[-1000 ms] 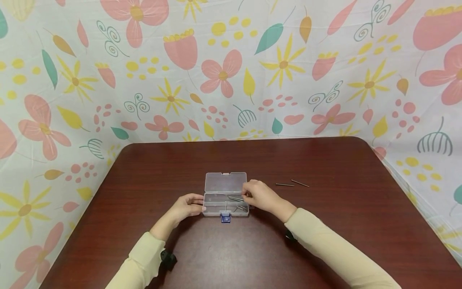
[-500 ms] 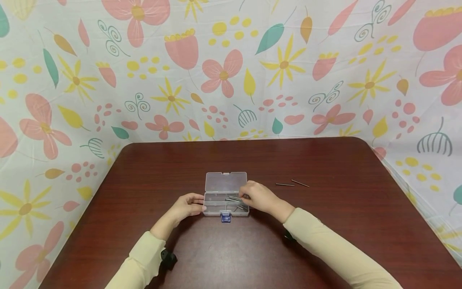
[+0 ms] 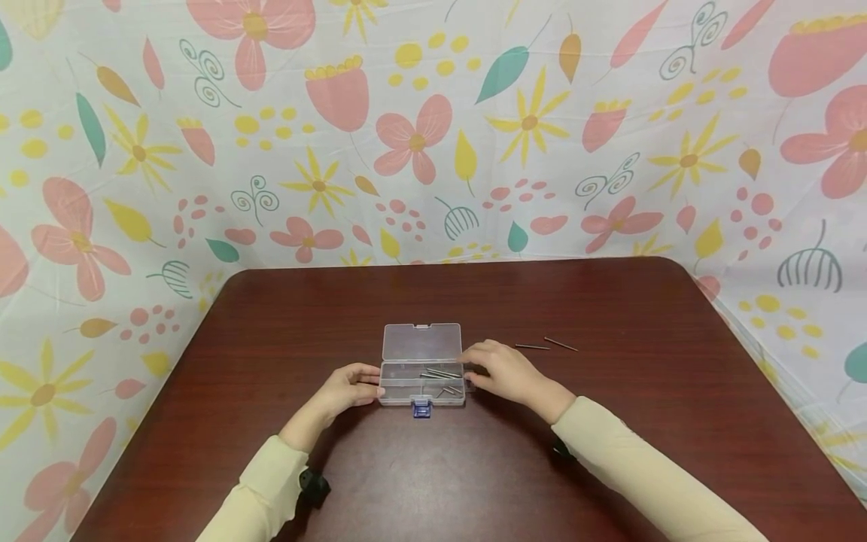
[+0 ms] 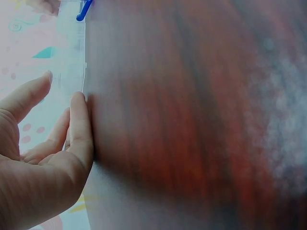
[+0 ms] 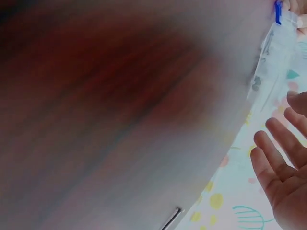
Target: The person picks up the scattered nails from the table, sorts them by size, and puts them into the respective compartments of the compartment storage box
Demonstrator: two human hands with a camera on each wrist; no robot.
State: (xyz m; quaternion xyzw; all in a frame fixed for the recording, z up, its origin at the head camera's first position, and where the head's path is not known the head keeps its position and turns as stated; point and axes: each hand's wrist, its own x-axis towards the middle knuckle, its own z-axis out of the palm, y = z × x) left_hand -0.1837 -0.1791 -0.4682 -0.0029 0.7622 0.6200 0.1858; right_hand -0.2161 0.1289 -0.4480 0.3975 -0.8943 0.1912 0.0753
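Note:
A clear plastic compartment box (image 3: 400,393) stands on the table with its lid (image 3: 421,343) raised at the back. Several long metal nails (image 3: 442,374) lie in its rear compartment, shorter ones (image 3: 450,391) in the front right one. My left hand (image 3: 344,391) rests its fingertips against the box's left end; in the left wrist view its fingers (image 4: 80,120) are fairly straight. At the right end is my right hand (image 3: 511,374), holding nothing, its fingers spread apart in the right wrist view. A blue latch (image 3: 421,409) hangs down at the box's front.
Two loose nails, one (image 3: 532,347) nearly level and one (image 3: 561,344) slanted, lie on the dark wooden table (image 3: 325,301) right of the box, behind the right hand. A flower-patterned cloth (image 3: 420,211) hangs beyond the table's far edge.
My right hand has let go of a nail, which now lies with the others in the rear compartment, and has drawn back to the right. The left hand has stayed at the box.

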